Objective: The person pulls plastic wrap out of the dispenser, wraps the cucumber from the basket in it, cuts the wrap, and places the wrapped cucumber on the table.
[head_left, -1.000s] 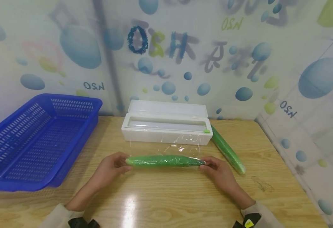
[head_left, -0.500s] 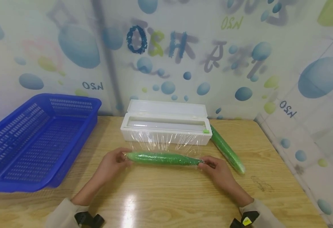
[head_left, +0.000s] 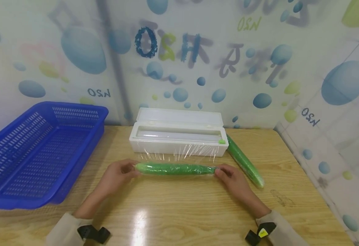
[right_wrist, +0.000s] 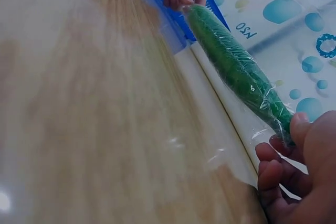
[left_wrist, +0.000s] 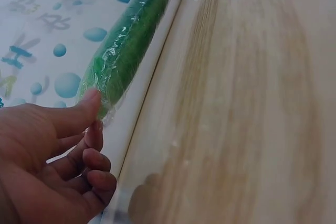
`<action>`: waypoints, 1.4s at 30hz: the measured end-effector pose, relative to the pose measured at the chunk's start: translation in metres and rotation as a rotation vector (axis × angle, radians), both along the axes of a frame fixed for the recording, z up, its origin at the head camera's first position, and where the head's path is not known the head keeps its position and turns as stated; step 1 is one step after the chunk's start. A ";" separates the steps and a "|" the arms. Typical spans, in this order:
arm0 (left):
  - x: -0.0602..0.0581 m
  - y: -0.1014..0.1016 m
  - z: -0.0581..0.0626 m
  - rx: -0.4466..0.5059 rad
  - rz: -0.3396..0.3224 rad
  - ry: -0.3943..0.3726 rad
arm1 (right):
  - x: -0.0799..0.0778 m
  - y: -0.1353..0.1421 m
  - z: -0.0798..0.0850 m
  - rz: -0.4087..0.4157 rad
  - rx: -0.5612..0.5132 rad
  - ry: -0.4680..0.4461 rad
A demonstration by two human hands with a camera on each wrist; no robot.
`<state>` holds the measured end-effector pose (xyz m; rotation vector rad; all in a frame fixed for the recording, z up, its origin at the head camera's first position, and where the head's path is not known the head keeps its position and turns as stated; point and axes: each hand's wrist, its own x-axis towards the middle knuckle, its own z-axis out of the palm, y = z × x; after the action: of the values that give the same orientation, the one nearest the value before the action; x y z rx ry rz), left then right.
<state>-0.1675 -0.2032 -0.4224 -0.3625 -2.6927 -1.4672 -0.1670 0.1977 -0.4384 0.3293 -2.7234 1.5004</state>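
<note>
A long green cucumber [head_left: 176,168], wrapped in shiny cling film, is held level between both hands. My left hand [head_left: 118,177] pinches its paler left end between thumb and fingers, as the left wrist view also shows with the hand [left_wrist: 58,156] at the wrapped tip. At the darker right end, my right hand [head_left: 236,182] pinches the film-covered tip. Clear cling film [head_left: 179,154] stretches in creases from the white film dispenser box [head_left: 179,147] behind to the cucumber. The box lid stands open, and a roll shows inside.
A second cucumber [head_left: 245,162] lies slanting on the wooden table [head_left: 179,212], its far end behind the dispenser box. On the left stands a blue plastic basket [head_left: 56,184]. A patterned wall [head_left: 179,58] rises close behind the table, and another borders its right side.
Both hands have moved the cucumber slightly away from the body, toward the box. Its right end has come up level with the left. More creases show in the film.
</note>
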 end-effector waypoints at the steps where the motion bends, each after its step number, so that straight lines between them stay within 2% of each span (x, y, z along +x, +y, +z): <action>1: 0.000 0.000 0.000 0.002 -0.007 0.005 | -0.001 0.000 0.000 -0.008 0.001 -0.008; 9: -0.004 0.002 -0.003 0.007 0.022 -0.007 | -0.008 -0.006 0.002 -0.059 -0.029 -0.082; 13: -0.005 0.004 -0.003 -0.011 0.019 0.016 | -0.008 -0.007 0.001 -0.055 -0.036 -0.063; 18: -0.007 0.007 0.000 -0.017 0.016 0.004 | -0.010 -0.008 -0.002 -0.039 -0.044 0.016; 20: -0.007 0.007 0.001 -0.015 0.010 -0.003 | -0.012 -0.010 -0.004 -0.039 -0.072 0.029; 23: -0.007 0.008 0.001 -0.006 0.004 -0.018 | -0.013 -0.014 -0.003 -0.056 -0.159 -0.007; 26: -0.008 0.008 0.000 0.013 0.005 -0.043 | -0.010 -0.021 0.008 -0.081 -0.209 -0.052; 30: -0.010 0.009 -0.002 0.042 0.028 -0.037 | -0.003 -0.029 0.025 -0.117 -0.182 -0.084; 37: -0.015 0.013 -0.002 0.121 0.071 -0.044 | -0.016 -0.020 0.002 -0.134 -0.237 -0.121; 42: -0.019 0.018 -0.002 0.201 0.089 -0.038 | -0.018 -0.018 0.001 -0.143 -0.213 -0.103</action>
<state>-0.1861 -0.1853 -0.4242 -0.2026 -2.5212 -1.7138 -0.1855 0.1797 -0.4377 0.0526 -2.5622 1.7893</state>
